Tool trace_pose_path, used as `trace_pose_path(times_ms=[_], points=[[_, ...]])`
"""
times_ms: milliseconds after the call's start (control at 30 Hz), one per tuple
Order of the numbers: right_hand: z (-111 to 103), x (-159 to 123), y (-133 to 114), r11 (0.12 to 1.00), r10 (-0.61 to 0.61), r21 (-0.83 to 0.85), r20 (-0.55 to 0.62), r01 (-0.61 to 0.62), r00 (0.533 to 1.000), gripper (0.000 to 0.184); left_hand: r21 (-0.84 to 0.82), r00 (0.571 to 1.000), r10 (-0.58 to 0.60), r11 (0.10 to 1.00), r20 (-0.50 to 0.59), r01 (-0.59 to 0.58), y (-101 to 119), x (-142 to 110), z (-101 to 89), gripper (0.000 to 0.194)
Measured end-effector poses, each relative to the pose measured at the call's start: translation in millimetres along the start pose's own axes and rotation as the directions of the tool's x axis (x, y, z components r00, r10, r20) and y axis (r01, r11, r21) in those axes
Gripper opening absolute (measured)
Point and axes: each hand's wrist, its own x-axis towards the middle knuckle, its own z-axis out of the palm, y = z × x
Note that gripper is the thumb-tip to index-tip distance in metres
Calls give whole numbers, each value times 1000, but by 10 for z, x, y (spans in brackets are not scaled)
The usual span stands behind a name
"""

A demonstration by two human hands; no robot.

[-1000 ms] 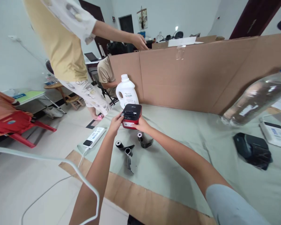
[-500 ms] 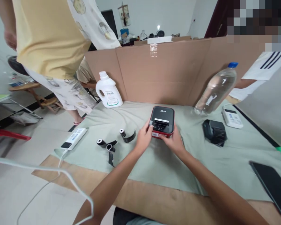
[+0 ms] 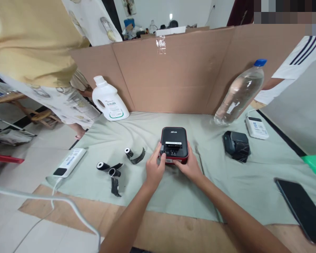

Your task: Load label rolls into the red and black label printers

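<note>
A small label printer [image 3: 174,137], black on top with red sides, is in front of me near the middle of the cloth-covered table. My left hand [image 3: 156,165] grips its near left corner, thumb on the top edge. On the near right corner, my right hand [image 3: 191,163] has its fingers along the side and its thumb at the front. A strip of white label shows at the slot in its lid. Whether its base rests on the cloth is hard to make out. Left of it lie small rolls with black ribbon [image 3: 114,172] and another ribbon roll [image 3: 129,152].
A white jug [image 3: 110,100] and a tilted clear bottle [image 3: 241,93] stand before a cardboard screen [image 3: 171,77]. To the right are a black wrapped device [image 3: 236,146], a white power strip [image 3: 256,127] and a phone [image 3: 301,207]. Another white strip [image 3: 70,162] lies left. People stand beyond.
My view has shifted, so the table appears moved left. Both hands stay on the label printer, which sits lower in the picture and slightly nearer to me.
</note>
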Motion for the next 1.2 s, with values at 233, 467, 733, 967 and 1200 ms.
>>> trace_pose_path(times_ms=[233, 467, 733, 967, 1200], points=[[36, -50, 104, 1000, -11, -16, -32, 10, 999, 112, 248, 919, 389, 898, -64, -363, -106, 33, -22, 25], [28, -66, 132, 998, -10, -54, -23, 8, 1000, 112, 246, 961, 274, 935, -42, -256, -129, 50, 26, 29], [-325, 151, -72, 962, -263, -94, -50, 257, 964, 45, 190, 940, 334, 929, -65, -316, -110, -33, 51, 28], [-468, 1009, -535, 840, -5, -510, 339, 188, 941, 32, 147, 931, 340, 936, -137, -320, -128, -62, 28, 28], [-49, 1410, -856, 495, 336, -736, 653, 462, 679, 25, 148, 936, 336, 936, -106, -319, -113, -67, -6, 25]])
